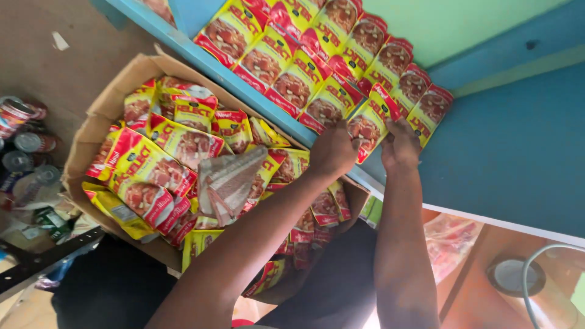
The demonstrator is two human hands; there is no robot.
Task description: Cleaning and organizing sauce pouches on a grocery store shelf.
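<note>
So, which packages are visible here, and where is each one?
Held sachet: yellow-red, flat, between left hand and right hand.
Shelf sachets: same kind, overlapping rows on blue shelf.
Carton: brown cardboard, full of loose sachets.
Cans: round, far left.

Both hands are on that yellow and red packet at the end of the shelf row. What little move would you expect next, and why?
Probably settling it flat. The left hand and right hand both pinch one packet at the near end of the overlapping row on the blue shelf, and it sits tilted.
</note>
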